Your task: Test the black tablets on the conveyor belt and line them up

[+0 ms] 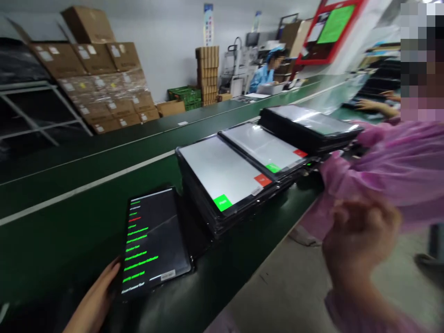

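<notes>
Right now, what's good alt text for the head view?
The left hand touches the edge of a tablet showing mostly green text; beside it, stacked tablets lie on a green work surface. The blurred right hand hovers apart.

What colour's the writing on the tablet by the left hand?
The writing on the tablet is mostly green, some red and white, best in the head view.

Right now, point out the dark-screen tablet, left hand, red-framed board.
Dark-screen tablet (157, 239), head view: screen middle.
Left hand (98, 292), head view: middle of hand.
Red-framed board (329, 30), head view: green sheet.
</notes>
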`<state>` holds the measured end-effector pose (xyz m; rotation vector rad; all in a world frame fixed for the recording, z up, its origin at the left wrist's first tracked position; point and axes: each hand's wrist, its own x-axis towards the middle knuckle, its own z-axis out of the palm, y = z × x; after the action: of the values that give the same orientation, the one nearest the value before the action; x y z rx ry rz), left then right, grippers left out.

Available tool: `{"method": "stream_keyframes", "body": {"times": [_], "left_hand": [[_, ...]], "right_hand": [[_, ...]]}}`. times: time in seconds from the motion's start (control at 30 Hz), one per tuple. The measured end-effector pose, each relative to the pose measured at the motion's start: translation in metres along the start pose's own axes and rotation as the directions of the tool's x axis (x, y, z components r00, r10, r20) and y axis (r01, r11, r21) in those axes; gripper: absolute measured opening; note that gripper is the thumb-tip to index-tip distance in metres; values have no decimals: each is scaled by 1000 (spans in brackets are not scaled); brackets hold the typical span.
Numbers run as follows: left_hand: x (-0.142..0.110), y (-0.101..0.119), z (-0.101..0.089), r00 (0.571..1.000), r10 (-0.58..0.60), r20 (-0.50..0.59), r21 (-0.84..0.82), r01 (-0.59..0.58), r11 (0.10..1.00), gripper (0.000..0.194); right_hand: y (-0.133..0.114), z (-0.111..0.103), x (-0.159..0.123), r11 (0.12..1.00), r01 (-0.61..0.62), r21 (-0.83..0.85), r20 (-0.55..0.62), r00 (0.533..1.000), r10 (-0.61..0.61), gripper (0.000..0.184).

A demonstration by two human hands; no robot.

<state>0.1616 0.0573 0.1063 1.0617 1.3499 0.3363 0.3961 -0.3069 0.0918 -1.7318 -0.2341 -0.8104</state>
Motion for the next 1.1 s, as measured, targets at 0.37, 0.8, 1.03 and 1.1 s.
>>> {"method": "stream_keyframes", "body": {"times": [0.37,0.8,1.03,1.1], "left_hand": [[-5,-13,28,994,57,97,-140,-43,989,26],[-17,-26,39,950,121,287,-216,-59,975,39],[15,-49,29,912,227,340,-321,-115,940,40],[19,-54,28,891,257,375,-350,-121,929,43]], "right_hand": [[-48,75,-178,967,-216,135,769,639,35,79],[-72,71,-163,999,34,16,705,708,-35,45],[-110,82,-159,943,331,42,683,679,-269,31],[-120,85,-164,890,444,107,721,581,-377,31]]}}
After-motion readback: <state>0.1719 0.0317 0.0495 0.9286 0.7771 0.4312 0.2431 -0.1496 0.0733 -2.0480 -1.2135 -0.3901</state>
